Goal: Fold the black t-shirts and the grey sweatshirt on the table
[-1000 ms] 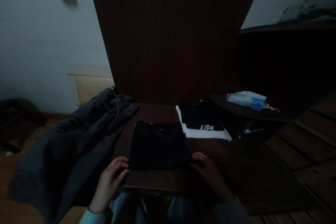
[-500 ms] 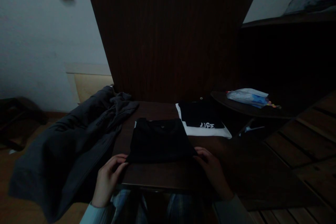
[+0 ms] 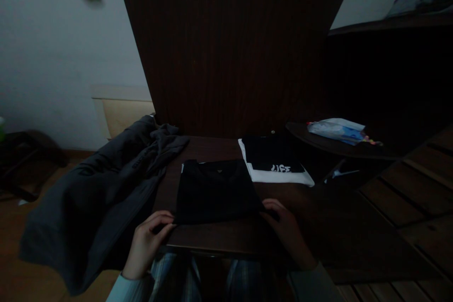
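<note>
shirt (image 3: 217, 193): folded on the desk (image 3: 212, 239); probably light and soft, best held by corners
left hand (image 3: 146, 240): nearly closed, pinching its near left corner
right hand (image 3: 283, 224): same, near right corner

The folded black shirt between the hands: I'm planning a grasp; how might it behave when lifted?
Likely floppy: the shirt looks like soft cloth. It may sag between the left hand and right hand, which hold only its near corners.
</note>
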`<action>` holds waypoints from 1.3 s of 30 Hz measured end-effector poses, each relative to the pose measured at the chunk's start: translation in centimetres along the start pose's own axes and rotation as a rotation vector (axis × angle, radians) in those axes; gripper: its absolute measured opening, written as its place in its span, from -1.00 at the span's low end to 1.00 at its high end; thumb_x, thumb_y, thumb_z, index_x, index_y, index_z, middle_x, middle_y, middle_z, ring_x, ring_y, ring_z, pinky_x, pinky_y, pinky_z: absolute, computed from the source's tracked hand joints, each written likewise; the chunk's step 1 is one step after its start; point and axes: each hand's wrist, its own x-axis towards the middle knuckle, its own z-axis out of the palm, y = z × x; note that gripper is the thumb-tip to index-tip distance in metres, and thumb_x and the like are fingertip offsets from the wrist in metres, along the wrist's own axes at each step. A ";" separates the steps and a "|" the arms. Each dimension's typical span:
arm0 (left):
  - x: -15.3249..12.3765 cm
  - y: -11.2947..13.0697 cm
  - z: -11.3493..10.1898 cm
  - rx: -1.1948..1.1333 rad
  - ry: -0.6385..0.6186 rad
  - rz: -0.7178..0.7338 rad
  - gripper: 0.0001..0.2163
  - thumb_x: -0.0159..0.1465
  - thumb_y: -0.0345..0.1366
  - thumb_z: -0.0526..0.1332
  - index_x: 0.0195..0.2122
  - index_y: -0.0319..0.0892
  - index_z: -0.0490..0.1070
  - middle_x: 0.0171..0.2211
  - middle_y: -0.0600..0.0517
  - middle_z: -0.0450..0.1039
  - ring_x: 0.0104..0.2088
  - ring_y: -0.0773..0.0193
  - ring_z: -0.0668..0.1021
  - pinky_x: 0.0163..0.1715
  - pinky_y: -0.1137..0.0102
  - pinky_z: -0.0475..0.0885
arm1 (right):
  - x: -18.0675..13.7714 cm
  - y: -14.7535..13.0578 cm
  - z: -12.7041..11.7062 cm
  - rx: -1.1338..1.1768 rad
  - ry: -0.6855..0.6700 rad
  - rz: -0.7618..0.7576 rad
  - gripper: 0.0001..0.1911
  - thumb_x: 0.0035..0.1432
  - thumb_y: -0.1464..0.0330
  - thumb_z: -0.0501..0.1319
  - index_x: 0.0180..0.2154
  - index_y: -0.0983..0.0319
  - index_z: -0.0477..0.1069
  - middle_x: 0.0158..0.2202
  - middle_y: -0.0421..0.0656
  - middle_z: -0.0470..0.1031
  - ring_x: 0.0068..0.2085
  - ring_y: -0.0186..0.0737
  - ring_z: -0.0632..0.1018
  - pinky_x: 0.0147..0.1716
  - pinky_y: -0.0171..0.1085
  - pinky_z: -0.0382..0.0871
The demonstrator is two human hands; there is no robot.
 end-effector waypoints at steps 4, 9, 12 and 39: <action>0.0 -0.1 -0.1 0.000 -0.011 -0.013 -0.67 0.00 0.03 0.19 -0.59 -0.15 0.48 -0.47 -0.05 0.50 -0.40 0.19 0.55 -0.36 0.39 0.47 | -0.1 0.0 0.1 0.014 -0.043 0.029 -0.85 -0.03 0.25 0.19 -0.46 0.18 0.46 -0.29 -0.13 0.51 -0.21 -0.15 0.50 -0.17 -0.22 0.35; -0.2 -0.1 0.0 -0.024 -0.057 -0.007 -0.70 0.03 -0.02 0.18 -0.59 -0.15 0.48 -0.48 -0.04 0.51 -0.42 0.21 0.55 -0.36 0.39 0.47 | -0.3 -0.1 0.0 -0.010 0.004 0.047 -0.84 -0.06 0.23 0.20 -0.46 0.18 0.47 -0.33 -0.13 0.53 -0.26 -0.15 0.52 -0.19 -0.22 0.37; -0.3 -0.3 0.1 -0.009 -0.050 -0.011 -0.72 0.05 -0.05 0.17 -0.57 -0.16 0.47 -0.48 -0.03 0.50 -0.42 0.22 0.55 -0.37 0.39 0.46 | -0.4 -0.5 -0.2 -0.036 0.032 0.010 -0.84 -0.07 0.23 0.20 -0.51 0.19 0.44 -0.35 -0.13 0.50 -0.27 -0.16 0.51 -0.25 -0.25 0.38; 0.4 0.2 0.1 0.020 -0.130 -0.088 -0.70 0.04 -0.01 0.15 -0.45 -0.15 0.43 -0.45 0.01 0.48 -0.38 0.23 0.53 -0.35 0.42 0.44 | 0.0 -0.5 -0.1 0.049 -0.035 0.189 -0.72 -0.13 0.25 0.22 -0.31 0.22 0.48 -0.30 -0.12 0.55 -0.28 -0.13 0.53 -0.23 -0.18 0.39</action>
